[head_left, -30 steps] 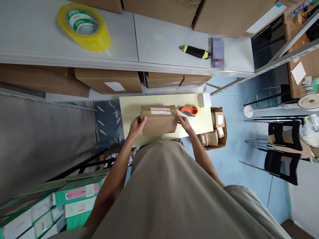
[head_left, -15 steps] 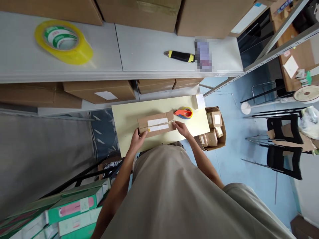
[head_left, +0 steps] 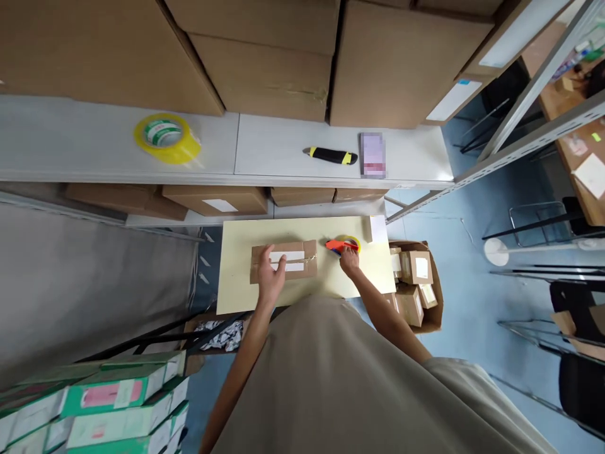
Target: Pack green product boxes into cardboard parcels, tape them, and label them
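A small cardboard box (head_left: 309, 267) lies flat on the cream-coloured work table (head_left: 236, 293), with white label strips and clear tape along its top face. My left hand (head_left: 271, 275) rests on the box's top, thumb and fingers spread apart. To the right of the box is an orange-red tape dispenser (head_left: 336, 245) carrying a yellow-edged roll. My right hand (head_left: 350, 260) is on the dispenser from the near side, its fingers curled round it. The undersides of those fingers are hidden.
A small white box (head_left: 377, 229) stands at the table's far right corner. Right of the table, an open carton (head_left: 437, 309) holds several small boxes. Above, a grey shelf (head_left: 274, 148) carries a yellow tape roll (head_left: 184, 150), a utility knife (head_left: 331, 156) and large cartons. Green-and-white boxes (head_left: 108, 400) are stacked lower left.
The box has turned so its labelled taped face is up, and it now lies on the table. My right hand has left it and moved onto the tape dispenser. The view has shifted.
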`<action>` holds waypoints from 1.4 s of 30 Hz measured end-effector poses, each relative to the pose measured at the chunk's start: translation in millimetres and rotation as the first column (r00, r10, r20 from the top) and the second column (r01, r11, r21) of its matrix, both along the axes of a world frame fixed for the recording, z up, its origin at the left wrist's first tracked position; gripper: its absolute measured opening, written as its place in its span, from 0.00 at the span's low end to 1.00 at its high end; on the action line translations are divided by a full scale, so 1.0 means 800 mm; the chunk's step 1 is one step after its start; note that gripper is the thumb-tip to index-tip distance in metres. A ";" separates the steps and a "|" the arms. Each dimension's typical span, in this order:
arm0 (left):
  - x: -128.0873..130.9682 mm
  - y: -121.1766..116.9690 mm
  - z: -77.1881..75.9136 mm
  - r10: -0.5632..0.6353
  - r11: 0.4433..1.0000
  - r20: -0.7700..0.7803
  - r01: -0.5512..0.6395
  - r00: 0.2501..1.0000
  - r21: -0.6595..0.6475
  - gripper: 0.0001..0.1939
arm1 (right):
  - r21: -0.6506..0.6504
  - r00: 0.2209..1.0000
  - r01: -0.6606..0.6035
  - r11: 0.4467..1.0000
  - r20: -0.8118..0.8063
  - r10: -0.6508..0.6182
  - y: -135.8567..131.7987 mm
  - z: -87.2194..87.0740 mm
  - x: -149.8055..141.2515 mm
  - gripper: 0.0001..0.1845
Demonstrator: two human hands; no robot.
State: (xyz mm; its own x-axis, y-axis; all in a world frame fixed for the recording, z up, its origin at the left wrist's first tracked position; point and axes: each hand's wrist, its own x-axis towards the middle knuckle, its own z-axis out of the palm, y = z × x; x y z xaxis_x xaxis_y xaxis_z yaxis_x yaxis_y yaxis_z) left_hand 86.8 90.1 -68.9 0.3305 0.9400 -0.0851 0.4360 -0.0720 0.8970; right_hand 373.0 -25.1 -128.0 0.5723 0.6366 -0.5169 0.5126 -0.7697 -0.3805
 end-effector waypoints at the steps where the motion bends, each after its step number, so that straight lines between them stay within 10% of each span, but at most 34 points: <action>1: 0.015 -0.011 0.005 0.015 1.000 0.008 -0.015 1.000 0.006 0.29 | 0.012 1.000 -0.006 1.000 -0.013 0.006 -0.002 -0.002 0.003 0.33; 11: 0.106 -0.107 0.008 -0.068 0.970 0.170 0.105 0.983 -0.219 0.25 | 0.231 0.985 0.077 0.970 -0.166 -0.038 -0.041 0.035 0.024 0.25; 16: 0.133 -0.104 0.032 -0.077 0.956 0.298 0.156 0.951 -0.250 0.24 | 0.563 0.850 0.381 0.734 -0.525 -0.039 -0.050 0.111 0.003 0.30; 21: 0.136 -0.089 0.109 -0.107 0.980 0.372 0.160 0.922 -0.115 0.18 | 0.686 0.853 0.335 0.646 -0.513 0.103 -0.028 0.211 -0.027 0.24; 26: 0.116 -0.019 0.191 -0.099 0.994 0.378 0.077 0.921 0.074 0.20 | 0.822 0.910 0.117 0.557 -0.314 0.272 0.056 0.297 -0.046 0.25; 30: 0.100 0.077 0.220 -0.087 0.981 0.344 0.020 0.935 0.194 0.23 | 0.851 0.925 -0.151 0.504 -0.058 0.375 0.172 0.329 -0.056 0.30; 34: 0.075 0.122 0.209 -0.043 0.991 0.373 -0.007 0.927 0.131 0.27 | 0.699 0.898 -0.424 0.576 0.241 0.368 0.289 0.338 -0.066 0.29; 42: 0.041 0.066 0.153 -0.104 0.994 0.347 0.111 0.932 0.001 0.22 | 0.347 0.728 -0.667 0.659 0.493 0.477 0.380 0.329 -0.085 0.29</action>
